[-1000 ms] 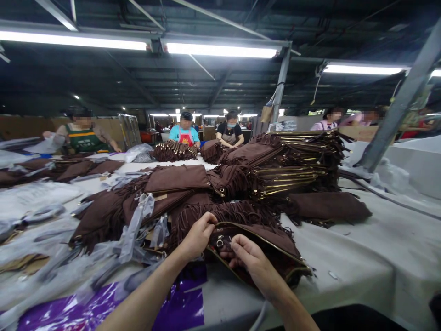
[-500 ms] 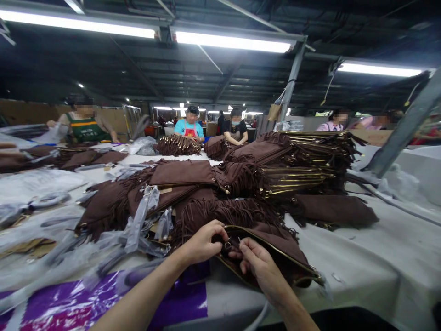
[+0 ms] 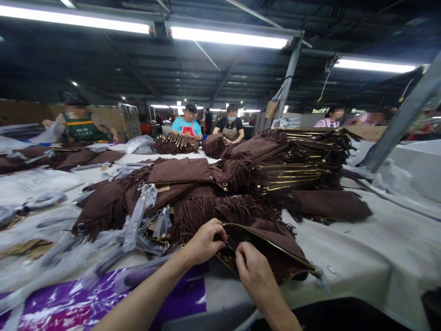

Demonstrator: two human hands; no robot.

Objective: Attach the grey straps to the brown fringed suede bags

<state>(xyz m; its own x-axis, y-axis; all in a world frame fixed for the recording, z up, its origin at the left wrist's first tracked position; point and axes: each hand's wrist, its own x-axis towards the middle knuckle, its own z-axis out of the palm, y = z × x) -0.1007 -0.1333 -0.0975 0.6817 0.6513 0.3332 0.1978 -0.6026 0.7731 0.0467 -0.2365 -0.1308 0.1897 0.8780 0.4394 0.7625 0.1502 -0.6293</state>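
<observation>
A dark brown fringed bag [image 3: 280, 241] lies in front of me with its gold zipper [image 3: 268, 240] undone and its mouth gaping. At the bag's left end my left hand [image 3: 208, 240] is closed, thumb and fingers pinching the edge by the zipper. My right hand [image 3: 254, 266] is over the opening, its fingers curled together and pointing into the bag. Whatever those fingertips hold is hidden by the hand and the dark inside. Long brown fringe [image 3: 223, 211] spreads just behind the bag.
Stacked brown bags with gold zippers [image 3: 299, 172] rise at the back right; more brown bags [image 3: 179, 172] lie behind my hands. Plastic-wrapped straps [image 3: 138, 220] and purple plastic [image 3: 82, 294] cover the left. A metal post [image 3: 396, 119] slants up at right. Several people work across the table.
My right hand has turned knuckles-up and moved slightly down, and its fingertips no longer show. The small ring seen by my left fingers is now mostly hidden. My left hand has hardly moved.
</observation>
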